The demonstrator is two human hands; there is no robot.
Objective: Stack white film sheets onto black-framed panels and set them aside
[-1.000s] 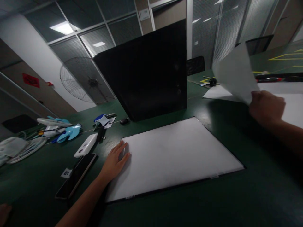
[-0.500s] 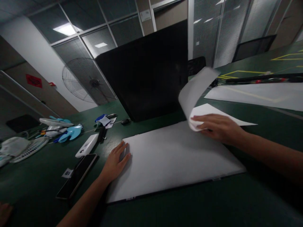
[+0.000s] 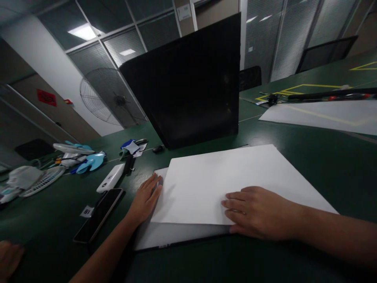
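A white sheet of paper (image 3: 206, 177) lies slightly askew over a greyish-white flat panel (image 3: 171, 236) with a dark rim. Part of the panel shows along its left and front edges; the sheet hides the rest and reaches past its right side. My left hand (image 3: 146, 199) rests at the panel's left edge beside the sheet, fingers stretched and thumb apart, holding nothing. Flat on the front part of the sheet is my right hand (image 3: 256, 212), fingers extended, thumb near the sheet's front edge.
A large black screen-like panel (image 3: 191, 82) stands behind. Left lie a phone (image 3: 98, 216), a white device (image 3: 111, 178), a black mouse (image 3: 158, 149) and fan parts (image 3: 91, 162). Another person's hand (image 3: 10, 255) shows at lower left. Another white sheet (image 3: 324, 116) lies far right.
The sheet, curled up in my right hand before, now lies flat over the panel. My right hand has come down and nearer onto it. My left hand has stayed in place.
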